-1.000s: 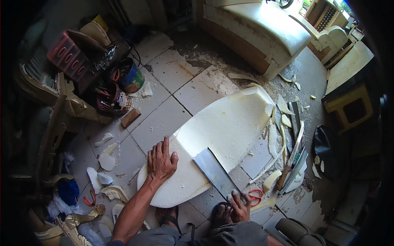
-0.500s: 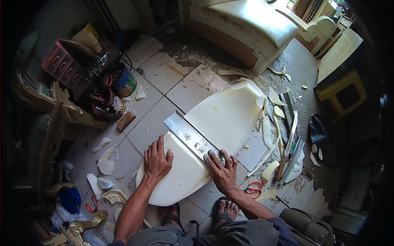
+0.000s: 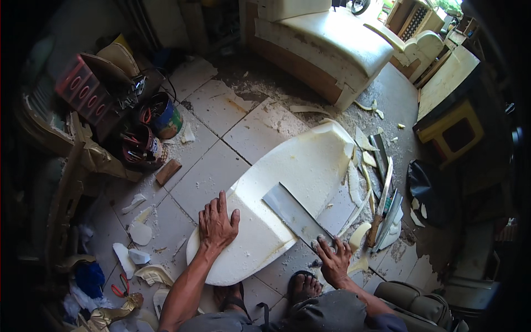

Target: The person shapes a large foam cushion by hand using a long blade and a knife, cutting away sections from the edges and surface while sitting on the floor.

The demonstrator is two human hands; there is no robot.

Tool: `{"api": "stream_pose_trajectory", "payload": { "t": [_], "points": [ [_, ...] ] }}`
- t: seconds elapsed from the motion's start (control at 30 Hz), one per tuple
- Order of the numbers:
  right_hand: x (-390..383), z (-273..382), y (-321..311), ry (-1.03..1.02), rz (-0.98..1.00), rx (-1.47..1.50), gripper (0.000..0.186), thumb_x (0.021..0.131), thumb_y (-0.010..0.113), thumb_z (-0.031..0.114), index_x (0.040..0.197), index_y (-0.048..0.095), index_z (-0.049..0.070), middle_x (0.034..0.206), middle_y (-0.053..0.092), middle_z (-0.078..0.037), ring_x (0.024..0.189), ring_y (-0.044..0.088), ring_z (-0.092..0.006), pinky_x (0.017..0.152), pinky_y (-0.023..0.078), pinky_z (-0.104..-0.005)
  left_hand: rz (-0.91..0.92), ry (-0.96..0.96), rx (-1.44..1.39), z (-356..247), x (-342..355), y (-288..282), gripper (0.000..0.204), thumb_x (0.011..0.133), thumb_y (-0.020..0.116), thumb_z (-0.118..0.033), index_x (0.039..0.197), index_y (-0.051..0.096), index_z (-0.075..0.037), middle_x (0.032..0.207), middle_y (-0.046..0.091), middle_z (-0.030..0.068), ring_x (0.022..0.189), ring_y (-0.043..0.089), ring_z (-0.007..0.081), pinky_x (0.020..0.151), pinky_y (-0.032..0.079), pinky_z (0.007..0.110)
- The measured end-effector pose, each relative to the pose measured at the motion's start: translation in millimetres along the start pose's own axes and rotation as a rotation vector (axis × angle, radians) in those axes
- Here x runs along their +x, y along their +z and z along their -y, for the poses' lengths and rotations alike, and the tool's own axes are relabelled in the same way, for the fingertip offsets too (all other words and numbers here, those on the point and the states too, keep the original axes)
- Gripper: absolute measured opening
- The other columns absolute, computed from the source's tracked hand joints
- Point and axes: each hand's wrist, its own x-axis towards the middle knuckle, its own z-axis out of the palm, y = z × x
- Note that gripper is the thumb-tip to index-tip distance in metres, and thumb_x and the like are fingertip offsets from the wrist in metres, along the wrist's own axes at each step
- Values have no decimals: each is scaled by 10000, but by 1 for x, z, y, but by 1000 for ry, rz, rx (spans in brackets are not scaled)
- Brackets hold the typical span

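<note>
Foam slab [image 3: 287, 171], cream, tapered, directly under left hand [image 3: 218, 224], laid flat, unclenched, fingers extended. Grey metal blade [image 3: 296, 210] gripped at near end by right hand [image 3: 334, 261], reaching forward-left over slab. 2 sandalled feet [image 3: 306, 285] nearside of hands.

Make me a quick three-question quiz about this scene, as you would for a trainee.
1. Which hand holds the metal strip? A) left B) right C) neither
2. True or false: the left hand rests on the white foam.
3. Fill in: the small brown block lies on ____.

Key: 1. B, the right hand. 2. True. 3. Floor tiles.
</note>
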Motion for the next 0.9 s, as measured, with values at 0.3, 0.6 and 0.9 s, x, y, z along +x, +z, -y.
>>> {"api": "stream_pose_trajectory", "payload": {
  "t": [0.3, 0.6, 0.9],
  "points": [
    [-2, -30, 23, -12, 10, 0, 646, 827, 602, 13, 1426, 624, 257, 1530, 559, 24, 1406, 418, -333, 1145, 247, -560, 39, -21, -71, 2, 10, -3, 756, 1000, 483, -476, 1573, 340, -4, 1297, 564, 207, 1159, 561, 367, 1007, 393, 538],
    [74, -5, 27, -43, 67, 18, 655, 822, 585, -9, 1437, 580, 214, 1593, 482, -8, 1440, 371, -368, 1145, 239, -573, -12, 2, -45, 11, 8, 0, 744, 992, 500, -458, 1568, 358, -9, 1242, 579, 204, 1124, 575, 356, 967, 419, 532],
    [124, 9, 33, -75, -4, 50, 661, 837, 582, -2, 1465, 546, 202, 1599, 466, -21, 1433, 381, -366, 1076, 313, -537, 29, -18, -95, -3, 11, -4, 701, 985, 539, -399, 1558, 382, -27, 1298, 576, 217, 1172, 572, 374, 1028, 413, 533]
  ]
}}
